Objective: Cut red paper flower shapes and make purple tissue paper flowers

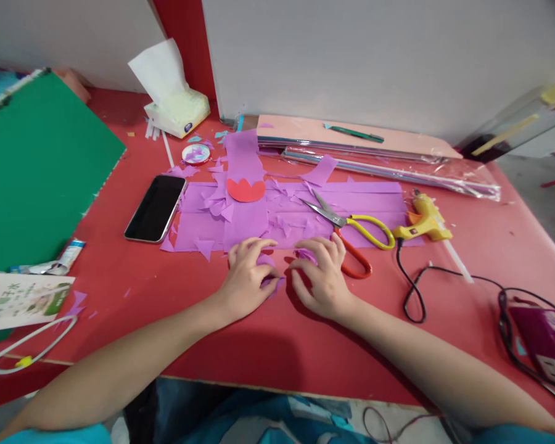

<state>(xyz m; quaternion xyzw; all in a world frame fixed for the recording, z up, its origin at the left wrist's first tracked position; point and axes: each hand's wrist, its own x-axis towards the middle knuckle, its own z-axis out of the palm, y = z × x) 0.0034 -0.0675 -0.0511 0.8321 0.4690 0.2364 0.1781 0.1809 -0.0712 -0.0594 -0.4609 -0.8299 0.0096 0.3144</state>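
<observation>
My left hand (pixel 250 279) has its thumb and index finger closed on a small piece of purple paper (pixel 277 286), partly hidden by the fingers. Across a narrow gap, my right hand (pixel 322 277) rests over the table with fingers bent and apart. Another purple paper scrap (pixel 307 254) shows beneath its fingers. Just beyond lie purple paper sheets (pixel 198 216) strewn with cut scraps. A red scalloped paper piece (pixel 246 191) sits on the upright purple strip. Scissors (pixel 340 221) with one yellow and one red handle lie spread beside my right hand.
A phone (pixel 156 208) lies left of the purple sheets. To the right are a yellow glue gun (pixel 425 220) and its black cord (pixel 414 290). Behind stand a tissue pack (pixel 180 114) and stacked paper with a green pen-like cutter (pixel 357 134). Green board (pixel 41 166) fills the left.
</observation>
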